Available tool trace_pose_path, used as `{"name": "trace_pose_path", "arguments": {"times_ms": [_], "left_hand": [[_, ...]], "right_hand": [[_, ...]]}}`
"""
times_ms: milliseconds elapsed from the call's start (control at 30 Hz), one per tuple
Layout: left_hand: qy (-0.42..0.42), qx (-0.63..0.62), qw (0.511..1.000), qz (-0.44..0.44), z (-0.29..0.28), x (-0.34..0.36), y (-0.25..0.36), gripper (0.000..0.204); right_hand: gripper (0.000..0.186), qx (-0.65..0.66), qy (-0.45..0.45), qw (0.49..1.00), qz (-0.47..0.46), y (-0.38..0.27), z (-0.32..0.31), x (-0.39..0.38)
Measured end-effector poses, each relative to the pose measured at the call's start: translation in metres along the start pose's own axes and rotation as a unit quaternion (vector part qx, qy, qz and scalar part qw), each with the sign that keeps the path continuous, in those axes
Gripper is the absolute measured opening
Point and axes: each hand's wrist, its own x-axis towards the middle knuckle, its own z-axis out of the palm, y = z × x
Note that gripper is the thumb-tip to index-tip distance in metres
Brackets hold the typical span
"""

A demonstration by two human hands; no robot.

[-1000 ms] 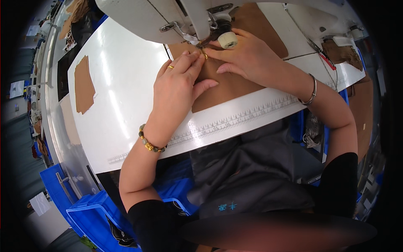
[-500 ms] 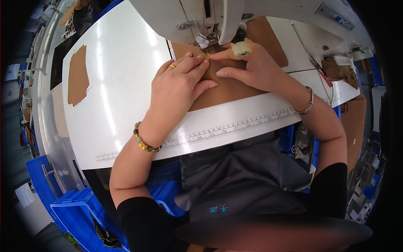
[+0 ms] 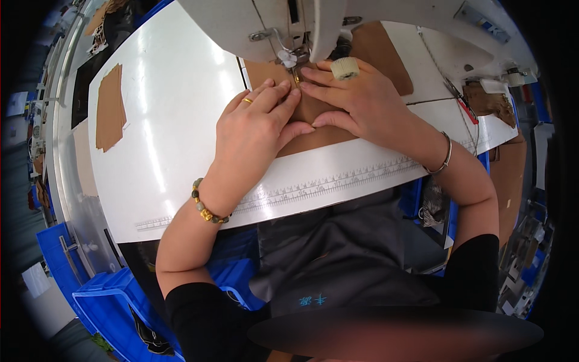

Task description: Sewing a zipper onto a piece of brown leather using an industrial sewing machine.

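Note:
A brown sheet, perhaps leather (image 3: 329, 134), lies on the white table under the sewing machine's needle area (image 3: 297, 60). My left hand (image 3: 256, 123) rests on its left part, fingers stretched forward and fingertips just short of the needle. My right hand (image 3: 362, 99) lies flat on the right part, its fingertips beside a small gold-coloured piece (image 3: 297, 78) below the needle. My two thumb tips nearly meet on the sheet. A ridged cream cylinder (image 3: 345, 69) shows over my right fingers; what it is fixed to is unclear.
The machine head (image 3: 265, 18) overhangs the hands. A stack of brown pieces (image 3: 110, 108) lies at the table's left; another brown piece (image 3: 383, 57) is behind my right hand. Red-handled snips (image 3: 467, 108) lie at the right. A printed ruler (image 3: 301, 194) runs along the front edge.
My right fingers have spread flatter beside the needle, and my right thumb has come down against the sheet close to the left one. My left hand stays nearly in place.

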Motion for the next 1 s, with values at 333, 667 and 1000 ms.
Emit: {"name": "trace_pose_path", "arguments": {"times_ms": [333,667,1000], "left_hand": [[0.012,-0.021,1.000,-0.014,0.007,0.010,-0.009,0.050],[0.020,-0.003,1.000,-0.014,0.010,0.008,-0.008,0.045],[0.015,0.000,1.000,-0.014,0.012,0.010,-0.009,0.046]], "right_hand": [[0.052,-0.021,0.008,1.000,0.020,0.007,0.001,0.007],[0.051,0.003,0.002,1.000,0.030,0.006,-0.001,0.009],[0.048,0.008,0.021,1.000,0.010,0.013,0.004,0.010]]}}
